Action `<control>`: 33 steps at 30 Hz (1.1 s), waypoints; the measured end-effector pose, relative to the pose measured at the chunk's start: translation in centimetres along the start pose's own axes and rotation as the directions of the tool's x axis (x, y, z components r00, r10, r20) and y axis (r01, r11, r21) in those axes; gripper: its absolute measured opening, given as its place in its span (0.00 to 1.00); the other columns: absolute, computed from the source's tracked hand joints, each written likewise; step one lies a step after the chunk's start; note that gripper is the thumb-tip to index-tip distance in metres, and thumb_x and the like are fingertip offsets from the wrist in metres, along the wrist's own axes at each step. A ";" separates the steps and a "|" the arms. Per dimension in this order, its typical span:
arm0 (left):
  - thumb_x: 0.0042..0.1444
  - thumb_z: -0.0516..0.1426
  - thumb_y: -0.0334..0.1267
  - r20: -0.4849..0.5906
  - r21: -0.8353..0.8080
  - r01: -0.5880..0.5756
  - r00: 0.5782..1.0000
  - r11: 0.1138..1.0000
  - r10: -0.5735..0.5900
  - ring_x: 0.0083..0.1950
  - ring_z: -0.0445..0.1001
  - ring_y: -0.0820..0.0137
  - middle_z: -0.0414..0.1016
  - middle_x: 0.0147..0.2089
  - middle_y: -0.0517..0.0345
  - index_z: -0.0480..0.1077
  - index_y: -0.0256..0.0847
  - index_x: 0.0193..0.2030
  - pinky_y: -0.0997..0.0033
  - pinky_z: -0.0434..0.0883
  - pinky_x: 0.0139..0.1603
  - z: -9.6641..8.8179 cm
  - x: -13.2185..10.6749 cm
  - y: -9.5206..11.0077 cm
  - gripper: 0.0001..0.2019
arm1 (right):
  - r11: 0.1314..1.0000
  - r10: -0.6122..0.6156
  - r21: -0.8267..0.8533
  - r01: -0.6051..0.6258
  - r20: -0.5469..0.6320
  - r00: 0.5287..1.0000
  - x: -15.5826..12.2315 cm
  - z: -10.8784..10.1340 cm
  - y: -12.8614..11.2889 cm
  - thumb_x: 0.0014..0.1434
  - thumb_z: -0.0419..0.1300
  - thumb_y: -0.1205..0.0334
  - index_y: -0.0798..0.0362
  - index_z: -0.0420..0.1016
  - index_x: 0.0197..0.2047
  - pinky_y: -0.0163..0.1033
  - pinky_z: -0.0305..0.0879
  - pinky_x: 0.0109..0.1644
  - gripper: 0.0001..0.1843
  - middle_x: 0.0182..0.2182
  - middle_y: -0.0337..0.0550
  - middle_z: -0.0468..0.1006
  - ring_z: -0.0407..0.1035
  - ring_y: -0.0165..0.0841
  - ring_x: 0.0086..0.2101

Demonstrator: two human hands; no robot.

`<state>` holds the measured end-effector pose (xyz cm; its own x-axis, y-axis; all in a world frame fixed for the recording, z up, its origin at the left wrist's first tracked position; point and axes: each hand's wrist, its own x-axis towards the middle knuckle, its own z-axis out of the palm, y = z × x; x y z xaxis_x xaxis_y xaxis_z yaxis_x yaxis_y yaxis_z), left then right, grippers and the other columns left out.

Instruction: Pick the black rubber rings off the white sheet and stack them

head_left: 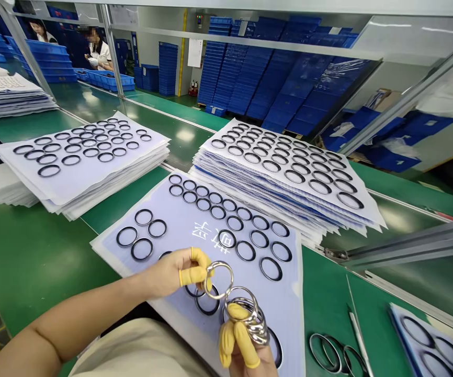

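Note:
My left hand (181, 272), with yellow finger cots on, pinches one shiny silver metal ring (219, 294) by its left side. Close by on the right, my right hand (246, 345) wears yellow finger cots too and grips a bunch of silver rings (256, 325). One ring of the bunch leans out toward the ring in my left hand. Beneath both hands lies a white sheet (195, 246) bearing dark-rimmed rings in loose rows, some partly hidden by my hands. White printed characters (213, 236) show in its middle.
Stacked sheets with rings (285, 157) stand behind on the right, another stack (89, 152) on the left. A white pen-like tool (360, 335) and loose rings (323, 352) lie at right. Metal frame posts (112, 57) cross the bench. Two people sit beyond, near blue trays (106, 79).

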<state>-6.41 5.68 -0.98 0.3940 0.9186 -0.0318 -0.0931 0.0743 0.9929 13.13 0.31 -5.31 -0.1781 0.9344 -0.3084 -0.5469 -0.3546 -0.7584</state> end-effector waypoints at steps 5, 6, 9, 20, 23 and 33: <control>0.54 0.61 0.48 0.147 -0.369 0.049 0.989 0.928 0.006 0.34 0.68 0.75 0.66 0.34 0.58 0.63 0.36 0.32 0.72 0.67 0.37 2.1 -0.9 -0.6 0.17 | 0.997 -0.007 -0.071 0.009 0.029 1.000 -0.4 0.1 0.3 0.52 0.67 0.52 0.49 0.78 0.36 0.36 0.58 0.24 0.11 0.16 0.37 0.73 0.62 0.30 0.18; 0.55 0.61 0.47 0.163 -0.378 0.045 0.987 0.925 0.018 0.34 0.68 0.75 0.66 0.34 0.59 0.64 0.36 0.32 0.72 0.67 0.38 2.2 -1.0 -0.7 0.16 | 0.997 -0.008 -0.081 0.011 0.032 0.999 -0.5 0.1 0.3 0.53 0.67 0.51 0.49 0.77 0.36 0.36 0.58 0.24 0.12 0.15 0.36 0.73 0.62 0.30 0.18; 0.56 0.61 0.45 0.181 -0.391 0.032 0.982 0.920 0.043 0.36 0.67 0.75 0.65 0.36 0.58 0.64 0.36 0.31 0.73 0.67 0.38 2.4 -1.2 -1.1 0.15 | 0.996 -0.007 -0.086 0.008 0.018 1.000 -0.9 -0.1 0.1 0.52 0.67 0.50 0.50 0.76 0.35 0.36 0.59 0.25 0.13 0.15 0.35 0.71 0.61 0.31 0.18; 0.51 0.62 0.52 0.091 -0.341 0.222 0.975 0.914 -0.202 0.22 0.72 0.77 0.70 0.26 0.66 0.62 0.39 0.41 0.78 0.64 0.25 3.3 -0.7 -1.4 0.21 | 1.000 -0.025 0.005 0.025 0.082 0.996 -1.9 -0.1 -0.1 0.49 0.69 0.51 0.49 0.78 0.35 0.37 0.58 0.23 0.13 0.18 0.37 0.72 0.61 0.30 0.17; 0.50 0.62 0.52 0.081 -0.320 0.219 0.976 0.922 -0.203 0.22 0.73 0.77 0.69 0.27 0.66 0.62 0.39 0.42 0.79 0.63 0.25 3.3 -0.7 -1.6 0.22 | 0.999 -0.053 0.013 0.052 0.069 0.996 -1.9 -0.1 0.0 0.49 0.69 0.49 0.48 0.78 0.37 0.38 0.59 0.23 0.15 0.21 0.40 0.75 0.62 0.31 0.18; 0.58 0.57 0.43 0.025 -0.005 0.105 0.994 0.994 -0.104 0.29 0.73 0.74 0.71 0.30 0.62 0.63 0.40 0.46 0.71 0.70 0.34 2.6 -0.8 -2.1 0.13 | 0.994 -0.104 0.032 0.104 -0.019 0.994 -1.8 -1.1 0.8 0.45 0.72 0.51 0.46 0.79 0.36 0.47 0.70 0.37 0.15 0.31 0.45 0.81 0.74 0.41 0.32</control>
<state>-4.19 3.80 -2.74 0.4242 0.8958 -0.1325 -0.0560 0.1720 0.9835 13.89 -1.67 -5.99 -0.1048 0.9653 -0.2392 -0.5887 -0.2541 -0.7674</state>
